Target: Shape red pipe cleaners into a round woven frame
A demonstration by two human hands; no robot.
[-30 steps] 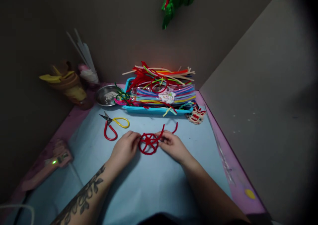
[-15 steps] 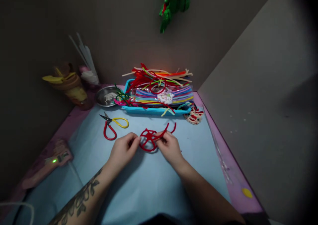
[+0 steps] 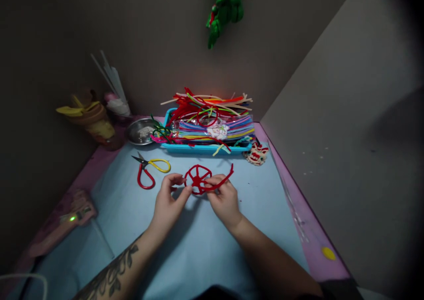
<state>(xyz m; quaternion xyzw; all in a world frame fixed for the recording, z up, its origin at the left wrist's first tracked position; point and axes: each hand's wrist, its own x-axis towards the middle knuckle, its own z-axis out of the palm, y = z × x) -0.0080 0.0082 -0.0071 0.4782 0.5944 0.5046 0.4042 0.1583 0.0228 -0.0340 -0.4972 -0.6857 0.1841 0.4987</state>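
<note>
The left hand [image 3: 170,198] and right hand [image 3: 225,199] pinch opposite sides of the red wheel [image 3: 196,181] over the counter [image 3: 323,269], apparently mid-shaping; working its tail [image 3: 227,176] next would call for steady support.

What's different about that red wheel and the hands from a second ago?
The red wheel sits higher in view, nearer the blue tray. The left hand has spread its fingers wider at the rim. The loose red ends, apart before, now line up, leaning right. The right hand still holds the wheel; scissors and tray stayed put.
</note>
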